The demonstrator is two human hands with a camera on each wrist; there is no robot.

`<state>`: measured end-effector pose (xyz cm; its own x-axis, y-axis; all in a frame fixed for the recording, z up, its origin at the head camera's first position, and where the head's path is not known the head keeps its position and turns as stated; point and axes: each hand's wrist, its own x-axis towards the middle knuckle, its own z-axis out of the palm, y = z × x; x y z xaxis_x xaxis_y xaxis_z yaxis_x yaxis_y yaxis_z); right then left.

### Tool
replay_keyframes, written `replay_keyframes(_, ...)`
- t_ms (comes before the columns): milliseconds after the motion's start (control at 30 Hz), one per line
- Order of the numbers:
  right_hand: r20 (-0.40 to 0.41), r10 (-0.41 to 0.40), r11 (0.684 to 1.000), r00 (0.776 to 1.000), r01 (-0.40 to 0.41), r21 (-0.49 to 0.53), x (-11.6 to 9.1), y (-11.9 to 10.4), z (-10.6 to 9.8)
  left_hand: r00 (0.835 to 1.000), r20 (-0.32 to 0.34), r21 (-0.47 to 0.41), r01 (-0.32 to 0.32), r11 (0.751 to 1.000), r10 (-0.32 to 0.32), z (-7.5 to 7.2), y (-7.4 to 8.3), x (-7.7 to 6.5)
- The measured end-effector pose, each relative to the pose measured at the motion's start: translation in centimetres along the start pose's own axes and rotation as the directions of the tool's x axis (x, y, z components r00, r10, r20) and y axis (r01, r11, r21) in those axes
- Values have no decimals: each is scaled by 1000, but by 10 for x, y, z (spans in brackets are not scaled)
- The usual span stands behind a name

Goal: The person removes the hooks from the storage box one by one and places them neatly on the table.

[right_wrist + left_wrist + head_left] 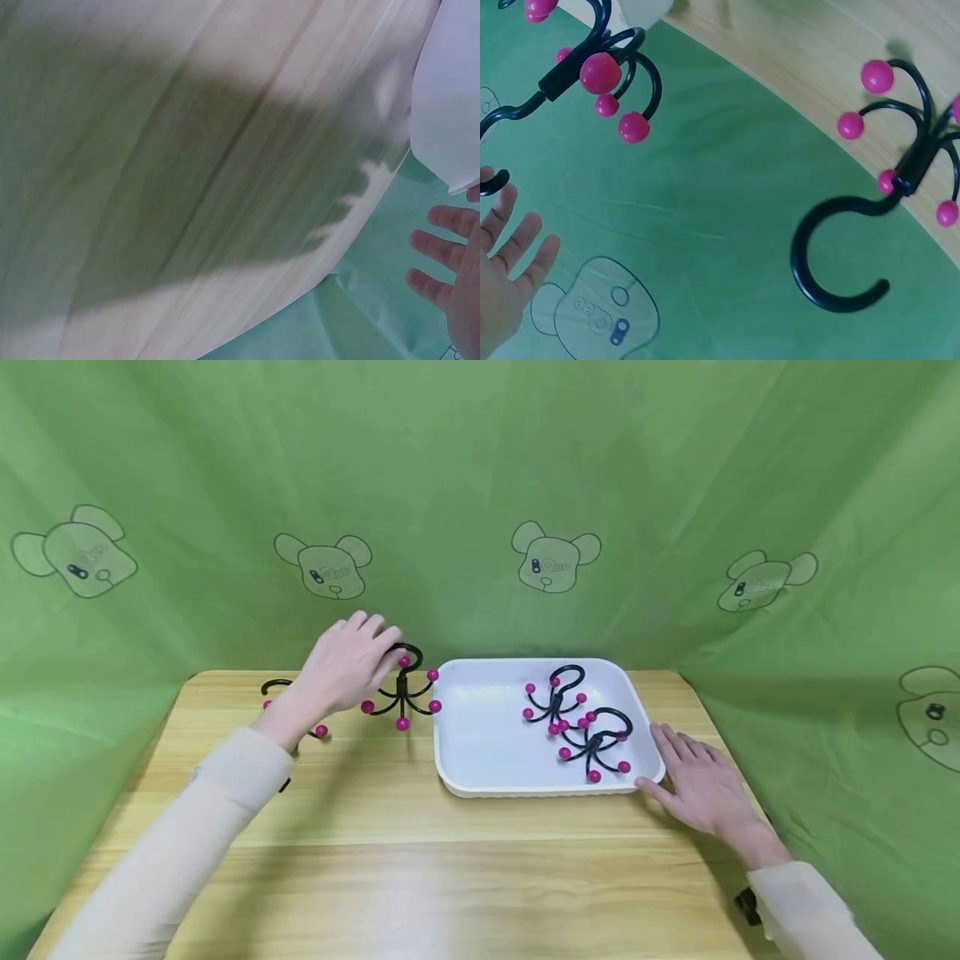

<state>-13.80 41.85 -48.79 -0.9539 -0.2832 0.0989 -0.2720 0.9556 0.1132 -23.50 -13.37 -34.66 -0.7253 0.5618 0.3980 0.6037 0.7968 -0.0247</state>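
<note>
My left hand (352, 664) holds a black claw hook (402, 687) with pink ball tips by its curved top, above the table just left of the white tray (480, 752). In the left wrist view this claw hook (561, 76) hangs by the fingers, and the thumb is hidden. A second claw hook (915, 166) lies at the table's left, partly covered by my left arm in the head view. Two more, one farther back (557, 700) and one nearer (595, 743), lie in the tray's right half. My right hand (701, 785), fingers spread, rests against the tray's right edge.
The wooden table (450, 877) ends at the back against a green curtain (450, 485) printed with bear faces. The curtain also encloses both sides. In the right wrist view the tray's outer wall (446, 97) stands near the table edge.
</note>
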Motion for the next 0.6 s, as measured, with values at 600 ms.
replay_keyframes(600, -27, 3, 1000, 1000, -3, -8, 1, 2, 8, 1000, -30, 14, -5, 1000, 6, 27, -18, -30)
